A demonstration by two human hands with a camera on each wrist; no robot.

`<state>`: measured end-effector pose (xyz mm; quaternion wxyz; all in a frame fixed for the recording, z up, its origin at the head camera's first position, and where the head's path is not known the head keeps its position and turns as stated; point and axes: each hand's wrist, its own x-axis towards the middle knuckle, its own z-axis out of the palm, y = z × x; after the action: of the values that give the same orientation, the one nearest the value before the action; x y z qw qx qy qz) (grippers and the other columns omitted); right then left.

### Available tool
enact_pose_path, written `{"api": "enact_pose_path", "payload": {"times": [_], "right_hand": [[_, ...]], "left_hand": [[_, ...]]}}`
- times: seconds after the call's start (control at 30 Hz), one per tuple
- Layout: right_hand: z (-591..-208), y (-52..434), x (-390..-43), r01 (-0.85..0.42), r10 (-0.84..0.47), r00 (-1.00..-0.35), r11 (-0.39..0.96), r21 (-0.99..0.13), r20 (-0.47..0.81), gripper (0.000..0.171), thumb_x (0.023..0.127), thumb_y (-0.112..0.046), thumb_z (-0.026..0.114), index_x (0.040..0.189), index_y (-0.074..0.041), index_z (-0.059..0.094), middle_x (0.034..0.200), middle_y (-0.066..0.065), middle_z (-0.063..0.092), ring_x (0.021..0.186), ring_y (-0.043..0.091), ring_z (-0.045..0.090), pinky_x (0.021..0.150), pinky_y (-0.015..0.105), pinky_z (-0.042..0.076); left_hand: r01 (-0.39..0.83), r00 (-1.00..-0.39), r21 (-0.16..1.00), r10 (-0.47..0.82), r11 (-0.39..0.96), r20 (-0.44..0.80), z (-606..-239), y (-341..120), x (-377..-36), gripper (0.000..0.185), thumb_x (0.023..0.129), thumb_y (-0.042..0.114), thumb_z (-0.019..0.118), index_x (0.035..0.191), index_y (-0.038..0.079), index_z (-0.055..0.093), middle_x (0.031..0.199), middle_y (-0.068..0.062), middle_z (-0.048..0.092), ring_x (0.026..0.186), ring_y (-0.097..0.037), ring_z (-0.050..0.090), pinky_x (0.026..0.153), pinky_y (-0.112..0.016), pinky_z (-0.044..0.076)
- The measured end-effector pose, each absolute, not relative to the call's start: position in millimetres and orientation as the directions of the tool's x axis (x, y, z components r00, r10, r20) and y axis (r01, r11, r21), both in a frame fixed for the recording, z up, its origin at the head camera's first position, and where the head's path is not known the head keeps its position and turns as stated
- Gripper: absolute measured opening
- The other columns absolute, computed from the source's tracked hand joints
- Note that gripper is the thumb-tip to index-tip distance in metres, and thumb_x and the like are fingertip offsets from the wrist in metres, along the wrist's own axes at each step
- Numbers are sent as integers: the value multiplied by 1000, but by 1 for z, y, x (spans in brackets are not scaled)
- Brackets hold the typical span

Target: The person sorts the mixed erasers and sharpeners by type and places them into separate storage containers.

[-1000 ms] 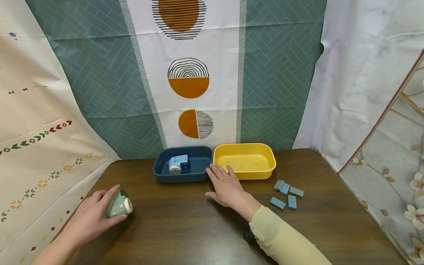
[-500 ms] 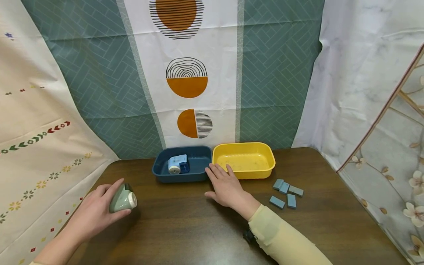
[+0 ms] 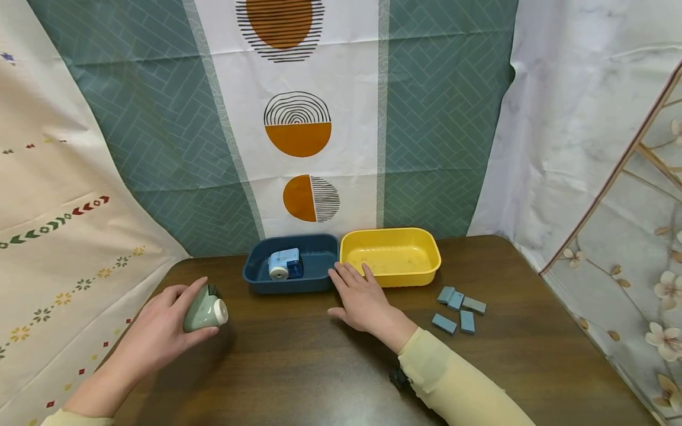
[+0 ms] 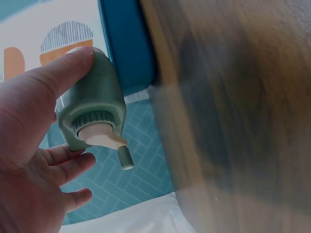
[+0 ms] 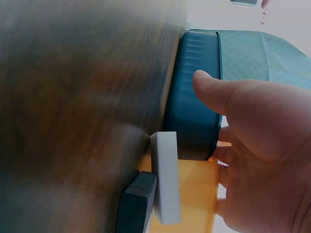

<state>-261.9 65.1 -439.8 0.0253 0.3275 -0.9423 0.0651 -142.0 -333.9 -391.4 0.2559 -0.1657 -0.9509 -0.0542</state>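
Head view: sharpener (image 3: 205,310) in left hand (image 3: 160,334).

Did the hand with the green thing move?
Yes. The left hand with the green sharpener rose and moved right, closer to the blue tray.

the right hand (image 5: 262,145) lies open beside the blue tray (image 5: 194,97) and yellow tray (image 5: 194,194) on the dark table (image 5: 73,97).

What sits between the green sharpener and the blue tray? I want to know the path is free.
Only bare table. In the head view, nothing lies between the green sharpener, held by the left hand, and the blue tray.
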Motion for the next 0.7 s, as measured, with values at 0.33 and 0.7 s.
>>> {"api": "enact_pose_path", "payload": {"times": [0.33, 0.7], "right_hand": [[-440, 65, -263, -618, -612, -786, 783, -78, 85, 91, 108, -59, 65, 176, -13, 27, 183, 10, 22, 169, 30, 19, 135, 61, 10], [-439, 65, -263, -617, -611, -787, 782, -88, 85, 91, 108, -59, 65, 177, -13, 27, 184, 10, 21, 169, 30, 19, 135, 60, 8]], "left_hand": [[385, -794, 23, 319, 922, 518, -379, -320, -153, 105, 69, 37, 106, 156, 5, 56, 119, -24, 67, 104, -45, 66, 88, -62, 51], [401, -809, 18, 345, 916, 476, -364, -303, -170, 104, 75, 38, 104, 160, 7, 53, 124, -22, 66, 109, -43, 64, 92, -62, 51]]}}
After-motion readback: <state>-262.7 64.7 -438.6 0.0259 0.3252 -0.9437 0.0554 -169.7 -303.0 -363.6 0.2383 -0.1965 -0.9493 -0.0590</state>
